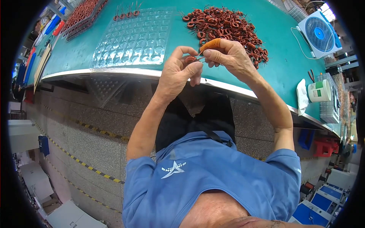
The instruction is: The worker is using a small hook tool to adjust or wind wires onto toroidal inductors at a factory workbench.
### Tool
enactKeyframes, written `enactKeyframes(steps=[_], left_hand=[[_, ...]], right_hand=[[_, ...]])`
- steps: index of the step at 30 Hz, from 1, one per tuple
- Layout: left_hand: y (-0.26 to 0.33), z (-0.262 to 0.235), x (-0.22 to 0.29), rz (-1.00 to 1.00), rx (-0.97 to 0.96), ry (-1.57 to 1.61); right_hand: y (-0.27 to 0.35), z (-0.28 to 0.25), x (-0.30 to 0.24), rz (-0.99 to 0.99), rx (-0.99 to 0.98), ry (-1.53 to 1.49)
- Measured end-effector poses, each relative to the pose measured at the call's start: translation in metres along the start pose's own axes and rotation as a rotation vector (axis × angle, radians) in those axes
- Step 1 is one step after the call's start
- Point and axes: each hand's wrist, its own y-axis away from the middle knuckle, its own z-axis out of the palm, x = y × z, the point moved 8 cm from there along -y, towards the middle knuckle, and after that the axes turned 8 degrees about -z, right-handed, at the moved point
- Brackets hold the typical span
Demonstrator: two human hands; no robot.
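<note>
My left hand (175, 74) pinches a small ring-shaped coil (190, 59) wound with red-brown wire, just above the front edge of the green table (279, 81). My right hand (232, 60) is closed on the coil's wire lead, thumb against index finger. An orange cover (211, 44) wraps that index finger. Beyond my right hand lies a large heap of similar coils (228, 26). To the left of my hands is a clear plastic tray (131, 43) with rows of round pockets. A few coils (126, 15) stand in its far row, leads pointing up.
A container full of coils (84, 17) stands at the far left. At the right are a blue-and-white fan (321, 33) with a cable, a white tub (319, 91), a white cloth (302, 97) and clear stacked trays (330, 108). More clear trays (106, 89) hang below the table edge.
</note>
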Motion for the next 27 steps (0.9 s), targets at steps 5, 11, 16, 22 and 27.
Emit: enactKeyframes(steps=[5,11,16,22,27], left_hand=[[0.001,0.003,0.002,0.075,0.030,-0.089],[0.004,0.006,0.002,0.100,0.044,-0.074],[0.004,0.003,-0.004,0.080,0.051,-0.075],[0.003,0.009,-0.007,0.079,0.007,-0.082],[0.001,0.010,-0.010,0.078,0.025,-0.102]], right_hand=[[-0.001,-0.003,0.006,0.007,0.018,-0.034],[-0.001,-0.002,0.007,-0.040,0.035,0.018],[0.002,0.001,0.017,0.011,-0.011,-0.032],[0.004,-0.002,0.018,-0.007,0.010,-0.038],[0.006,-0.006,0.024,-0.024,0.050,-0.010]])
